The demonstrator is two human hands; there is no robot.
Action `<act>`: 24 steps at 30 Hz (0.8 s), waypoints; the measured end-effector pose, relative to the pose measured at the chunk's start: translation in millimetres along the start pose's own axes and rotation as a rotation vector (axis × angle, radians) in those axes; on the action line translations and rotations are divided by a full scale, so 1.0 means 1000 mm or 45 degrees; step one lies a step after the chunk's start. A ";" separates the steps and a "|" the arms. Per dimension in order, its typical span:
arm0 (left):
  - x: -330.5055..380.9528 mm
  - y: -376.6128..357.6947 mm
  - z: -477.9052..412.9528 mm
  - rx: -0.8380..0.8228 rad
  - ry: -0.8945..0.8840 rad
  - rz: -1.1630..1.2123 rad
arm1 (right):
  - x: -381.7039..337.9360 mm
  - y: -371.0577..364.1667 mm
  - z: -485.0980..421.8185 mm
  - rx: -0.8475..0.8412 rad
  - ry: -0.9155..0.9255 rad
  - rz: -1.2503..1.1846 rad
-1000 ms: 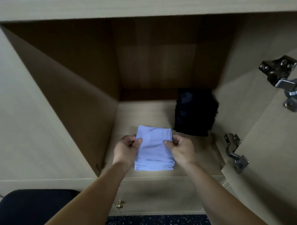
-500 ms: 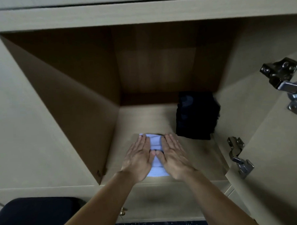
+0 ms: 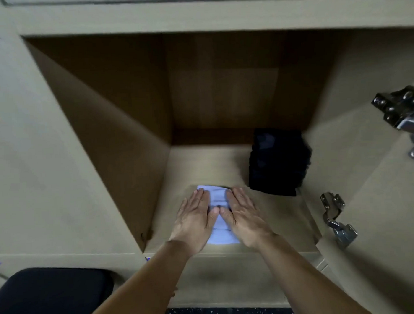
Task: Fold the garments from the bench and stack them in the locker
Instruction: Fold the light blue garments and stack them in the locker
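Pressing with both palms, I have my left hand (image 3: 194, 221) and right hand (image 3: 245, 220) flat on the folded pale-blue cloth garment (image 3: 217, 196), fingers (image 3: 238, 198) straight and together, gripping nothing. It lies at the front lip of the beige wooden locker floor (image 3: 201, 166), left of the folded black garment pile (image 3: 278, 162) and apart from it. The cloth is soft and light, I judge, and apt to spring open, so it is best pinched at both side edges through all layers. Open floor lies behind; the steel door hinge (image 3: 334, 219) seems near, though blur hides how near.
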State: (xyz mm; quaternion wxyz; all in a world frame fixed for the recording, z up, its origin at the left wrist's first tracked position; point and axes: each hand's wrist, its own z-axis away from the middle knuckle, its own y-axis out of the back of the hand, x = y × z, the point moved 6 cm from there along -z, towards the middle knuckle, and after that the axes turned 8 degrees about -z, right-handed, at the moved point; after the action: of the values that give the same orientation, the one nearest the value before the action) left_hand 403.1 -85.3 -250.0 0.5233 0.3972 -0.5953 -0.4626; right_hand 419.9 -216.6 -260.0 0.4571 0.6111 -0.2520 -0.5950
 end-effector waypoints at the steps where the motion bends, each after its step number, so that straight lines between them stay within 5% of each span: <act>1: 0.001 0.014 0.004 0.039 0.007 -0.013 | -0.006 0.009 0.001 0.029 0.010 0.019; 14: 0.002 0.185 0.149 0.209 0.212 -0.199 | -0.145 0.130 0.129 0.359 0.146 0.178; 24: -0.055 0.234 0.326 0.360 0.519 -0.132 | -0.255 0.089 0.238 0.319 0.401 0.068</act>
State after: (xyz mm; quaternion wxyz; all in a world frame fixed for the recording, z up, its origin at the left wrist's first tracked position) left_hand 90.1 71.3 -45.7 0.5475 0.5814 -0.5151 -0.3112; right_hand 171.0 -101.4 -26.9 0.4269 0.7417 -0.2657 -0.4439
